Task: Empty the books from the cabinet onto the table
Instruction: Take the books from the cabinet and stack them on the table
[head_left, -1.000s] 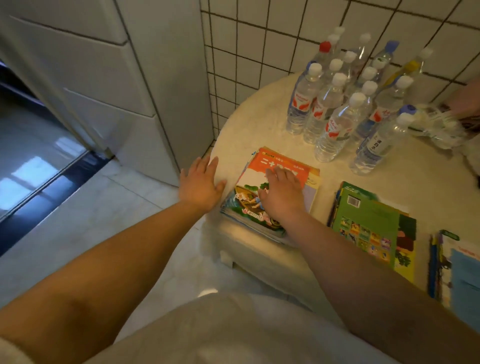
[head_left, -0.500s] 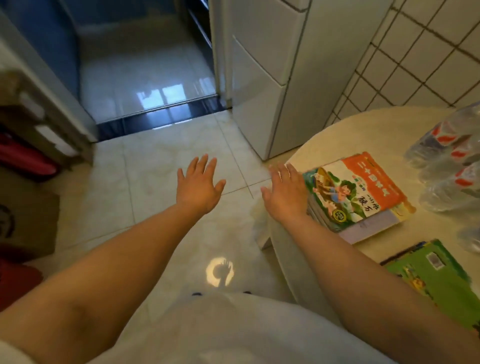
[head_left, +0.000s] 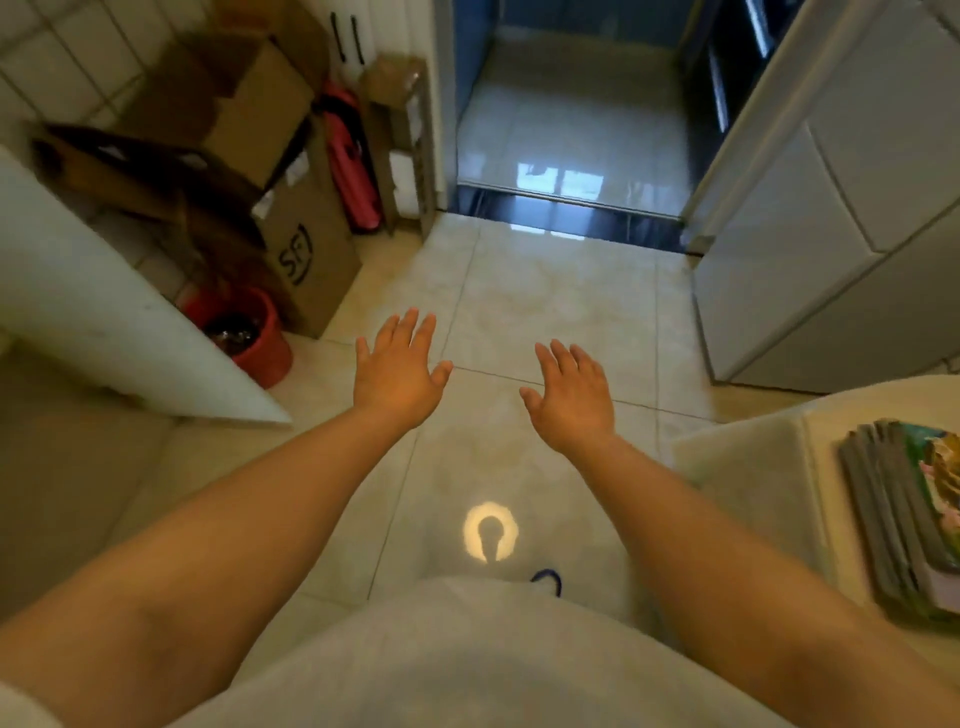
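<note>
A stack of books (head_left: 906, 525) lies on the round cream table (head_left: 753, 457) at the right edge of the view, its spines turned toward me. My left hand (head_left: 397, 371) and my right hand (head_left: 574, 397) both hover over the tiled floor, palms down, fingers spread, holding nothing. The right hand is well to the left of the table and touches none of the books. A white panel (head_left: 104, 306), perhaps a cabinet door or side, stands at the left; no cabinet interior shows.
Cardboard boxes (head_left: 306, 249), a red bucket (head_left: 254, 338) and a red item (head_left: 350, 166) crowd the left corner. A white drawer unit (head_left: 831, 234) stands at the right. A doorway (head_left: 566, 202) with a dark threshold opens ahead. Beige floor tiles lie between.
My right hand has lifted off the book stack and both hands have swung left, away from the table. The view has turned left; the bottles are out of sight.
</note>
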